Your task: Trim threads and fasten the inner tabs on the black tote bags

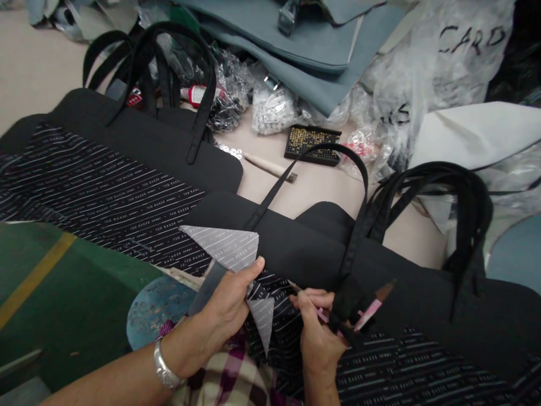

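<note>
My left hand (230, 296) is closed, thumb on top, on a piece of black striped lining fabric (264, 290). The lining's grey reverse side (234, 245) shows as a folded flap above the thumb. In my right hand (319, 335) is a slim pointed tool with pink parts (368, 313); its thin tip points left towards the lining, and its exact kind is unclear. Beneath both hands lies a black bag panel (304, 242) with a strap handle (359, 169). My right-hand fingers partly hide the tool.
More black bag panels (160, 141) with handles lie to the left, and a bundle of handles (469, 220) stands at right. Behind are a small hammer (270, 166), a black tray of brass-coloured pieces (313, 144), plastic bags (274, 110) and blue-grey material (296, 56). A blue stool (156, 310) stands below.
</note>
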`<action>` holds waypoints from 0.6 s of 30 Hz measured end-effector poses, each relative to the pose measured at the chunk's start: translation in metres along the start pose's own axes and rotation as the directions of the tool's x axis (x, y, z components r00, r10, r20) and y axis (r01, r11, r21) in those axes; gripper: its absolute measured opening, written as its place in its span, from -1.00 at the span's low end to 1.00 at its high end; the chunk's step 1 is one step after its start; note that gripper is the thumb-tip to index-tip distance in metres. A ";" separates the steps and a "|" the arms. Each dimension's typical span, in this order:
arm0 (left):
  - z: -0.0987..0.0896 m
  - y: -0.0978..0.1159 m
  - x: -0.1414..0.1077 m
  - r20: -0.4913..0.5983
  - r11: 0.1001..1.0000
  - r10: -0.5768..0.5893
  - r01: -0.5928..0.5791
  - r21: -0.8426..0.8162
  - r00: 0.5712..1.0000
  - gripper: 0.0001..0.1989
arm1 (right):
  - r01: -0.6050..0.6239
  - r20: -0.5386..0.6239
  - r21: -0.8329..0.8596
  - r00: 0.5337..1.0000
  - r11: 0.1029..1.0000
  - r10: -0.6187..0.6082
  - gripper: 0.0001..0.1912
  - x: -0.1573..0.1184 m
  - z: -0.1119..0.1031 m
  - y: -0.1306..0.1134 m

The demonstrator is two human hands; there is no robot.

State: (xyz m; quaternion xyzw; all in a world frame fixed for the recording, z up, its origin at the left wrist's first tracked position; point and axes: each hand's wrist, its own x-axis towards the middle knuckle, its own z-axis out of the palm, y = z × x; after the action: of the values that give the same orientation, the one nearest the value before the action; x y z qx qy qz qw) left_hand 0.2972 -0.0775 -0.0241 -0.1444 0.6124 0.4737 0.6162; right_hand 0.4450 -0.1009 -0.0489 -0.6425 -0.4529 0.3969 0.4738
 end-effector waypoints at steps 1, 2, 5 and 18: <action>0.000 0.000 0.000 0.000 1.000 0.001 -0.001 -0.005 1.000 -0.52 | 0.004 0.004 0.000 1.000 1.000 -0.004 -0.81 0.000 0.000 -0.001; 0.001 0.000 0.000 -0.004 1.000 0.000 0.000 -0.008 1.000 -0.52 | 0.009 0.004 0.001 1.000 1.000 -0.009 -0.82 0.000 0.001 -0.002; 0.002 0.001 0.000 -0.012 1.000 -0.001 0.001 -0.008 1.000 -0.52 | 0.028 -0.003 -0.009 1.000 1.000 -0.028 -0.82 0.001 0.002 -0.005; 0.000 0.000 0.000 -0.002 1.000 -0.010 0.010 -0.017 1.000 -0.51 | 0.090 0.009 -0.121 0.996 0.988 -0.090 -0.83 0.003 0.009 -0.009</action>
State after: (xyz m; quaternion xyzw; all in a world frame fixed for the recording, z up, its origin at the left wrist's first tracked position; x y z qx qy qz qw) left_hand 0.2970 -0.0775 -0.0245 -0.1533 0.6083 0.4758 0.6165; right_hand 0.4356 -0.0946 -0.0422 -0.6483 -0.5058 0.3479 0.4504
